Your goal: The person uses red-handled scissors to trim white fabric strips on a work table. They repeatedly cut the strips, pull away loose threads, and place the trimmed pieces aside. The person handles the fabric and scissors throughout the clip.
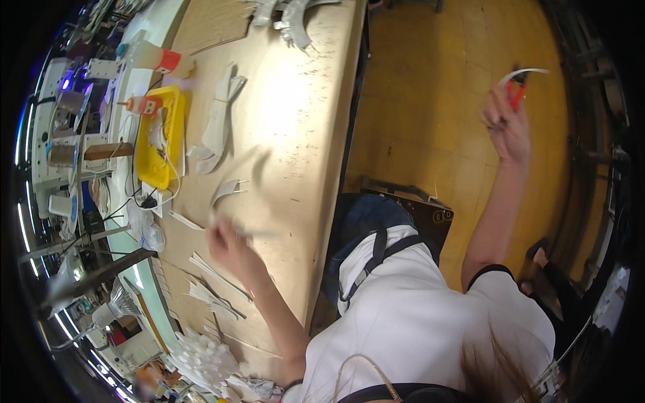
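My left hand [228, 250] hovers over the wooden table, smeared by motion; whether its fingers hold anything does not show. Blurred pale strips lie or move beside it, and a small light piece [230, 191] rests just beyond. Out to the right, over the yellow floor, my raised right hand [505, 122] is closed round a small red-and-black tool [516, 93], whose exact kind I cannot make out. A thin curved white strip [531, 71] shows at the tool's far end. Near my left forearm lie narrow pale strips [218, 275].
A yellow tray [176, 144] stands on the table [306, 144], with an orange-and-white bottle [144, 105] by it. A tied bundle of pale pieces [218, 121] lies alongside. Grey curved pieces [292, 23] sit at the far end. White pieces [201, 356] are heaped nearby. Another person's foot [537, 250] shows at right.
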The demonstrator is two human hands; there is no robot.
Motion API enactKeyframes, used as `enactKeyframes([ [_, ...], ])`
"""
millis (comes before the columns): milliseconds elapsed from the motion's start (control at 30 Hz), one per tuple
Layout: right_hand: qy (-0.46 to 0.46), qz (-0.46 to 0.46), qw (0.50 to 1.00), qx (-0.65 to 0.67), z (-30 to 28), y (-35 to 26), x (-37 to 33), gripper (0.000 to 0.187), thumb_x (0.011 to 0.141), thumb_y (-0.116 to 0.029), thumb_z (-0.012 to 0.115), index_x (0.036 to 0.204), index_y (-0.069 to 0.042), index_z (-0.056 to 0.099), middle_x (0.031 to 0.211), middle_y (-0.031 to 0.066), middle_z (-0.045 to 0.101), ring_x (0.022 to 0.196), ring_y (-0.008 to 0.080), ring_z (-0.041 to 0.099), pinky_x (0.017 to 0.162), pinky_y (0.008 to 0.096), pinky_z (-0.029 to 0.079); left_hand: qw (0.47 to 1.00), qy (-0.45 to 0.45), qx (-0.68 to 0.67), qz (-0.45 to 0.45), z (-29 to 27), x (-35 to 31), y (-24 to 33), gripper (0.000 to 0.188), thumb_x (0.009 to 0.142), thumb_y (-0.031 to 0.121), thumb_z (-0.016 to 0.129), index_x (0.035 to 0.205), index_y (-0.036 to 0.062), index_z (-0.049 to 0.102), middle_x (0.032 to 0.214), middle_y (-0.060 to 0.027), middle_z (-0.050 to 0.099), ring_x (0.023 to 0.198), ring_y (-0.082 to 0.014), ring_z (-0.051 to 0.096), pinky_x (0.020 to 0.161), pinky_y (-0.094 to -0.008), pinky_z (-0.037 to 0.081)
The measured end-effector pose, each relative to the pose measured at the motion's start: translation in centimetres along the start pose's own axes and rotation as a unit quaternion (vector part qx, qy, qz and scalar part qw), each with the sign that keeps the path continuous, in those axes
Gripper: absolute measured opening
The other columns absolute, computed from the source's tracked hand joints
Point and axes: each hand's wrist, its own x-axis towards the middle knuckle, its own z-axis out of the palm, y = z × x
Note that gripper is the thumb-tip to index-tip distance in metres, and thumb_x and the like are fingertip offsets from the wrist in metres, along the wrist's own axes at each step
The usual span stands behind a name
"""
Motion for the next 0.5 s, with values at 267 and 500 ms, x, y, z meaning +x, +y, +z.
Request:
enactKeyframes([
  [267,-0.289,0.207,0.924,-0.140,10.4,6.2,0.9,0.020,0.095,-0.023,0.067,0.095,-0.004,0.065,0.070,-0.0007,0.061,0.066,0.0077,0.060,0.066,0.0236,0.047,0.950,0.142,-0.143,-0.238,-2.4,-10.3,-4.8,0.029,0.099,0.020,0.061,0.115,-0.0046,0.061,0.108,-0.0102,0.064,0.089,-0.0131,0.065,0.072,-0.0255,0.057],
  [500,-0.371,0.253,0.870,-0.204,18.0,8.2,-4.1,0.023,0.092,-0.022,0.070,0.090,0.000,0.065,0.067,0.0032,0.063,0.063,0.0091,0.060,0.061,0.0253,0.048,0.948,-0.061,0.198,-0.242,-7.3,-10.8,1.3,0.029,0.096,0.018,0.064,0.091,-0.0094,0.071,0.070,-0.0086,0.068,0.066,-0.0121,0.067,0.054,-0.0232,0.050],
])
